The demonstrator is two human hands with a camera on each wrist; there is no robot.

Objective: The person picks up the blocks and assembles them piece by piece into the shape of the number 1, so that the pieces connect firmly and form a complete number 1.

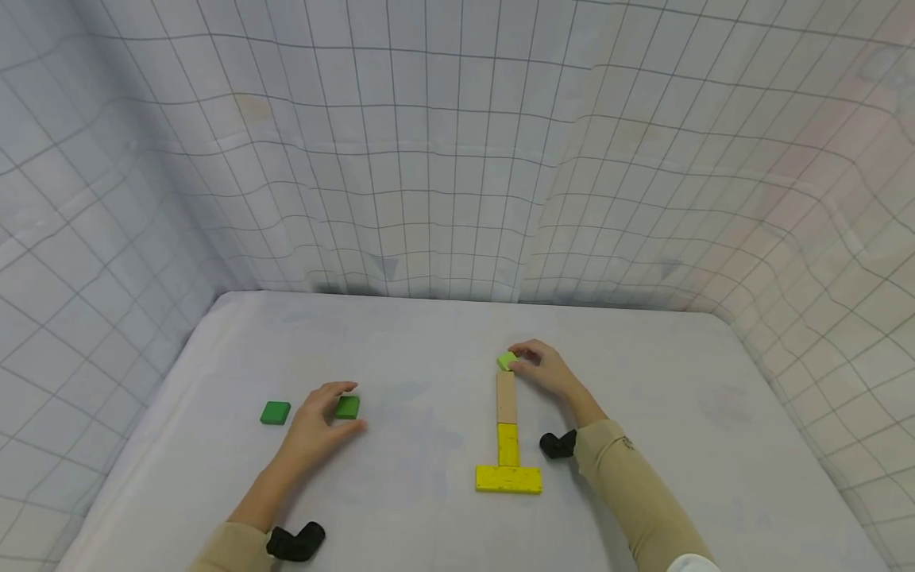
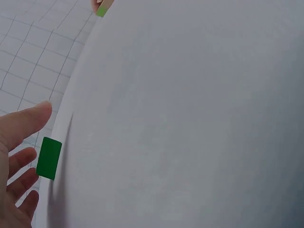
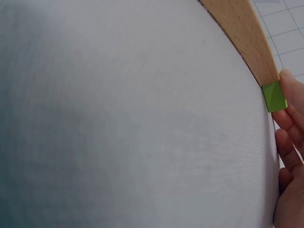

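Observation:
A light green block (image 1: 507,361) sits at the far end of a row of blocks, and my right hand (image 1: 546,369) pinches it between thumb and fingers. In the right wrist view the light green block (image 3: 274,97) meets the end of the plain wooden block (image 3: 247,40). My left hand (image 1: 314,425) is spread around a green block (image 1: 348,407), thumb and index finger well apart. The left wrist view shows that green block (image 2: 49,158) close to the fingertips; whether they touch it I cannot tell.
Below the wooden block (image 1: 506,397) lie a short yellow block (image 1: 508,445) and a long yellow block (image 1: 508,480) set crosswise. Another green block (image 1: 275,412) lies left of my left hand. A grid-patterned curtain (image 1: 457,159) surrounds the white table (image 1: 422,524).

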